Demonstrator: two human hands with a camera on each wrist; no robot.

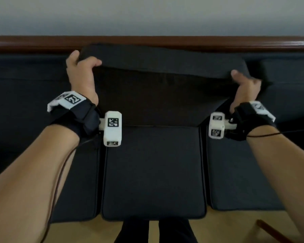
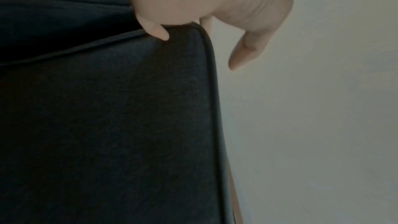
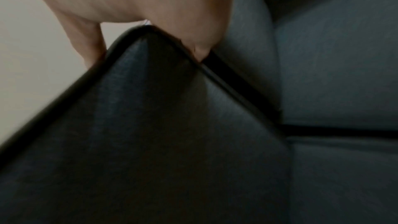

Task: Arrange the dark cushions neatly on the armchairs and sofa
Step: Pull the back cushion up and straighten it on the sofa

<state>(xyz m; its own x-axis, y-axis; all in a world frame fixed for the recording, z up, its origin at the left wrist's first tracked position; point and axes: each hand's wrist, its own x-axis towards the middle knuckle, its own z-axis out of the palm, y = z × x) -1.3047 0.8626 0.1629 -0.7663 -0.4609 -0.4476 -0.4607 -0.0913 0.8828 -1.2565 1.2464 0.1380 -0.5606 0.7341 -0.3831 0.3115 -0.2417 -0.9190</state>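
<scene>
A dark back cushion (image 1: 158,62) is held up at the middle of the sofa, its top edge near the wooden back rail (image 1: 165,42). My left hand (image 1: 81,67) grips its upper left corner, thumb on the front and fingers curled over the top. My right hand (image 1: 244,85) grips its upper right corner, which sits lower than the left. In the left wrist view, the cushion (image 2: 107,125) hangs below the left hand (image 2: 193,6) with its piped edge against the wall. The right wrist view shows the cushion corner (image 3: 150,108) pinched under the right hand (image 3: 172,6).
Three dark seat cushions lie side by side: left (image 1: 77,181), middle (image 1: 153,172), right (image 1: 235,172). Back cushions stand at the left (image 1: 25,85) and right (image 1: 288,76). A pale wall (image 1: 147,14) rises behind the rail. My legs (image 1: 154,232) stand on the wooden floor (image 1: 226,228).
</scene>
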